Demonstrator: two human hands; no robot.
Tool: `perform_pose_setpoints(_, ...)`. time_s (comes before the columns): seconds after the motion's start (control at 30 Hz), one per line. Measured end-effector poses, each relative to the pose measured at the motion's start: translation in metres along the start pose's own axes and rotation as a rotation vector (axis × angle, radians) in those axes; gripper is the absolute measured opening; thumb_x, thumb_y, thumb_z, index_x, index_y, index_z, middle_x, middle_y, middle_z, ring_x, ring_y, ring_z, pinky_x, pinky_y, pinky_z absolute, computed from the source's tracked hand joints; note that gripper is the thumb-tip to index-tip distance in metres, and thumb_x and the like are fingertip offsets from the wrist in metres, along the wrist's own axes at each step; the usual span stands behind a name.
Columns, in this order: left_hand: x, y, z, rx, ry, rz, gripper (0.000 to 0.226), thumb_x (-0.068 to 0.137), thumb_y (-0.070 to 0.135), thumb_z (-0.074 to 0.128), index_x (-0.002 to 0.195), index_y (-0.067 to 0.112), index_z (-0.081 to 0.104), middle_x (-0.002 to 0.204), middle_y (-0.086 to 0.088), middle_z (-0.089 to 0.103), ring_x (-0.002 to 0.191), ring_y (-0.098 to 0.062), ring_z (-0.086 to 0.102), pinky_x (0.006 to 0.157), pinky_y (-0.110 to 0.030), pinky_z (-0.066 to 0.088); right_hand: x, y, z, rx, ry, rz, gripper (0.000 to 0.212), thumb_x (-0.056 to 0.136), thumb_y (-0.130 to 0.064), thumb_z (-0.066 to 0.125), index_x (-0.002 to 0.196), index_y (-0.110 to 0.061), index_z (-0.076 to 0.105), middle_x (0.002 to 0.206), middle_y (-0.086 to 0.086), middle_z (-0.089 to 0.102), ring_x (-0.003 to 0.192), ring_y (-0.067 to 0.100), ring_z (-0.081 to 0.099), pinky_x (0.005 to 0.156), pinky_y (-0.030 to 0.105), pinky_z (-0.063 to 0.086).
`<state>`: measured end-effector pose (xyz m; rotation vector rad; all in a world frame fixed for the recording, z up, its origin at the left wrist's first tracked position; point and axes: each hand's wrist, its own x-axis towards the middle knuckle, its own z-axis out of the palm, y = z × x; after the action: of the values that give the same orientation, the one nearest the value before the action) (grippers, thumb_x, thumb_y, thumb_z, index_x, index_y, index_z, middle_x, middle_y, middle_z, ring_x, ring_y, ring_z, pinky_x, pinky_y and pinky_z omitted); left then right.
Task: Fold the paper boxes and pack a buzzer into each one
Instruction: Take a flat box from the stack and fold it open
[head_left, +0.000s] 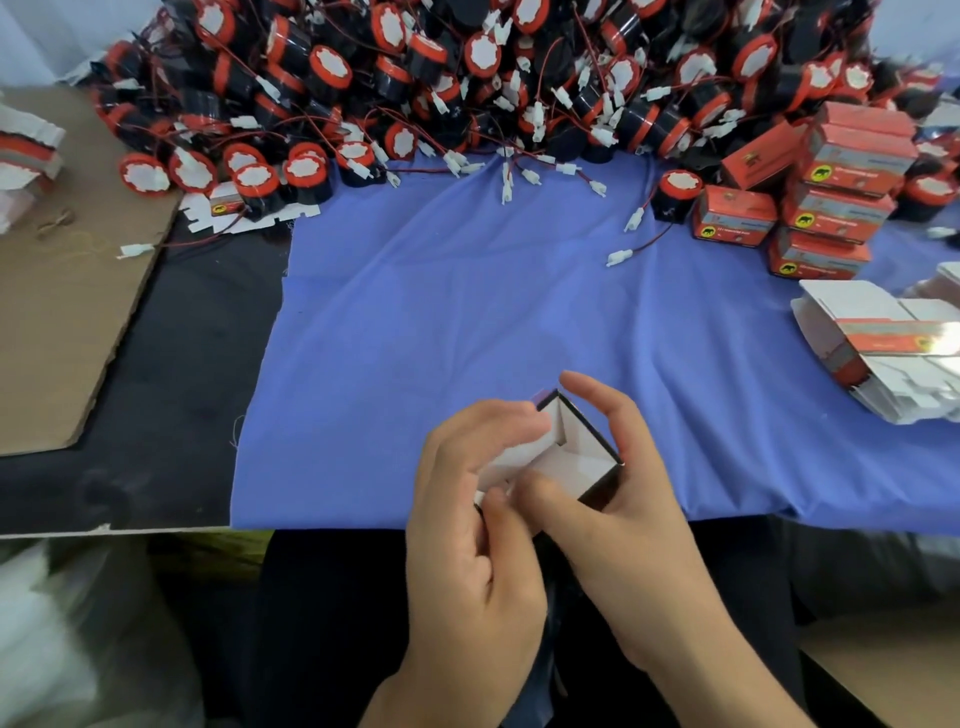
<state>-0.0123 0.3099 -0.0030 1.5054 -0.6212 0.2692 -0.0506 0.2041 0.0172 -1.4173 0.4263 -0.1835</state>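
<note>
**Two hands hold an open box**

The left hand (467, 519) and the right hand (623, 499) both grip one small paper box (576, 452) over the near edge of the blue cloth (467, 312) on the surface. The box top is open. It is white inside and looks empty, but fingers hide part of it. A big pile of buzzers (467, 78) lies at the far side. Closed red boxes (831, 208) are stacked on the right, with flat boxes (883, 353) near them.
</note>
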Motion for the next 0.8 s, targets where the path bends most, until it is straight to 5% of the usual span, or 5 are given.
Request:
perform_pose_setpoints(0.17, 0.002, 0.002, -0.002, 0.057, 0.024, 0.070, 0.083, 0.082, -0.028, 0.038, 0.127, 0.038, 0.059, 0.127, 0.003, 0.058, 0.125, -0.024, 0.060, 0.098, -0.029, 0.049, -0.001, 0.001, 0.003, 0.162, -0.005, 0.005, 0.068, 0.076, -0.007, 0.074, 0.126, -0.050, 0.057, 0.106, 0.015, 0.077, 0.098, 0.034, 0.075, 0.082, 0.037, 0.064)
perform_pose_setpoints(0.33, 0.006, 0.006, -0.004, 0.091, -0.018, 0.097, 0.066, 0.091, -0.015, 0.039, 0.127, 0.037, 0.056, 0.131, 0.008, 0.057, 0.121, -0.033, 0.058, 0.099, -0.039, 0.049, 0.001, 0.002, -0.001, 0.402, -0.121, -0.003, 0.075, 0.073, -0.009, 0.077, 0.135, -0.046, 0.057, 0.123, 0.012, 0.072, 0.111, 0.025, 0.069, 0.092, 0.033, 0.057)
perform_pose_setpoints(0.5, 0.005, 0.010, -0.011, -0.105, -0.245, -0.155, 0.054, 0.100, 0.003, 0.043, 0.148, 0.029, 0.046, 0.151, 0.002, 0.049, 0.142, -0.028, 0.046, 0.111, -0.034, 0.044, 0.002, 0.004, -0.008, 0.527, -0.148, 0.009, 0.083, 0.071, -0.019, 0.090, 0.142, -0.042, 0.053, 0.140, 0.011, 0.064, 0.121, 0.030, 0.066, 0.098, 0.045, 0.055)
perform_pose_setpoints(0.67, 0.012, 0.015, -0.021, -0.036, -0.404, -0.227, 0.062, 0.093, 0.028, 0.059, 0.151, 0.037, 0.038, 0.155, 0.009, 0.040, 0.145, -0.030, 0.039, 0.112, -0.034, 0.043, 0.001, 0.000, -0.011, 0.490, -0.205, -0.019, 0.088, 0.074, -0.044, 0.091, 0.148, -0.048, 0.044, 0.137, 0.008, 0.066, 0.123, 0.026, 0.066, 0.095, 0.036, 0.056)
perform_pose_setpoints(0.8, 0.017, 0.019, -0.029, 0.127, -0.416, -0.278, 0.072, 0.079, 0.047, 0.082, 0.141, 0.044, 0.045, 0.145, 0.017, 0.049, 0.136, -0.012, 0.050, 0.099, -0.030, 0.051, 0.000, -0.009, -0.016, 0.268, -0.119, -0.112, 0.078, 0.076, -0.062, 0.081, 0.143, -0.060, 0.042, 0.113, -0.002, 0.073, 0.103, 0.016, 0.069, 0.089, 0.027, 0.055)
